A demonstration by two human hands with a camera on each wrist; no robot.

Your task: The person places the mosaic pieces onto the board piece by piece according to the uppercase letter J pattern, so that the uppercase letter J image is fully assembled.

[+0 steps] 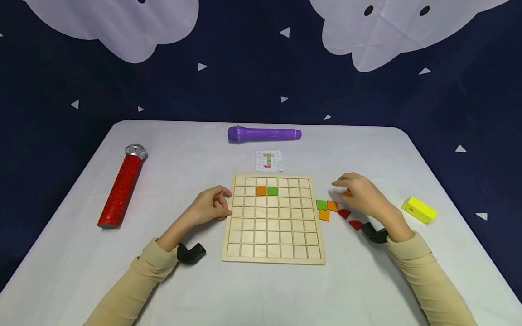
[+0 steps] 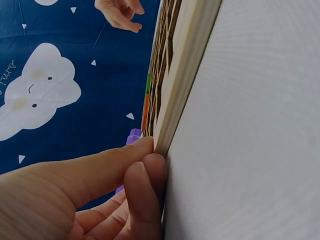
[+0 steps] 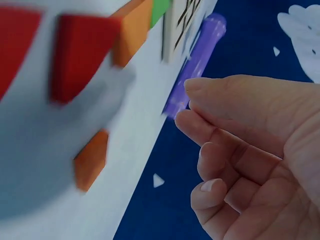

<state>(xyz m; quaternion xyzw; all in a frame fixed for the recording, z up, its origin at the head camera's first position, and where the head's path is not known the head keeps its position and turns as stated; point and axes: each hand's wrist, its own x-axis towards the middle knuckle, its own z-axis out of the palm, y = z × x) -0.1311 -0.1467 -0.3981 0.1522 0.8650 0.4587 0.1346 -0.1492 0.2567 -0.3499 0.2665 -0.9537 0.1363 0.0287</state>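
Note:
A wooden grid board (image 1: 273,224) lies flat, with an orange square (image 1: 261,190) and a green square (image 1: 272,191) side by side in its second row. My left hand (image 1: 209,206) holds the board's left edge; in the left wrist view the thumb and curled fingers (image 2: 142,185) meet at that edge. Above the loose pieces hovers my right hand (image 1: 364,195), fingers loosely bent and nothing visible between them. Beneath it is an orange piece (image 3: 91,160), partly hidden in the head view. Nearby lie a green square (image 1: 321,204), orange squares (image 1: 324,215) and red curved pieces (image 1: 355,225).
A card with a coloured grid pattern (image 1: 268,160) lies behind the board, and a purple microphone (image 1: 265,134) beyond it. At the left is a red microphone (image 1: 124,188); at the right, a yellow block (image 1: 419,209). Black straps or mounts (image 1: 190,253) sit at both wrists.

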